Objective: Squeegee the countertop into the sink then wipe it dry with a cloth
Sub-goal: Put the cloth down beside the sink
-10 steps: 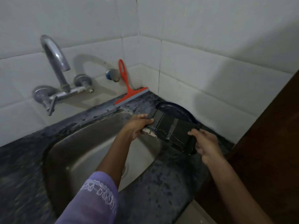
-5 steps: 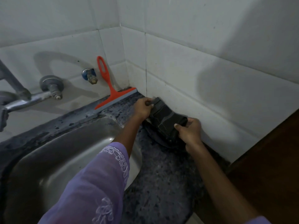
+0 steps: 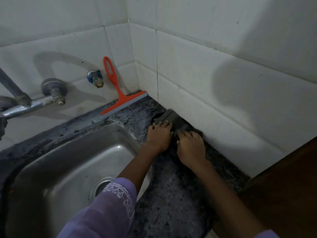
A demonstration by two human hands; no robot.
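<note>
1. Head view: cloth (image 3: 177,123) now down on desk (image 3: 171,194) against wall; a second ago I held it above.
2. Left hand (image 3: 159,136), right hand (image 3: 191,145) press it flat, fingers spread.
3. Squeegee (image 3: 120,100) leans idle; wiping begins.

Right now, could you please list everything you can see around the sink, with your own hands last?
cloth: one, dark, folded, on the counter against the right wall, under both hands
squeegee: one, orange with a grey blade, blade on the counter behind the sink, handle leaning on the back wall
counter: one, dark speckled stone, around the sink
sink: one, steel, left of the hands
tap: one, metal, on the back wall at left
valve: one, blue and brass, on the back wall left of the squeegee handle
tiles: white, both walls
sleeve: one, lilac, left arm
left hand: presses the cloth
right hand: presses the cloth
</note>
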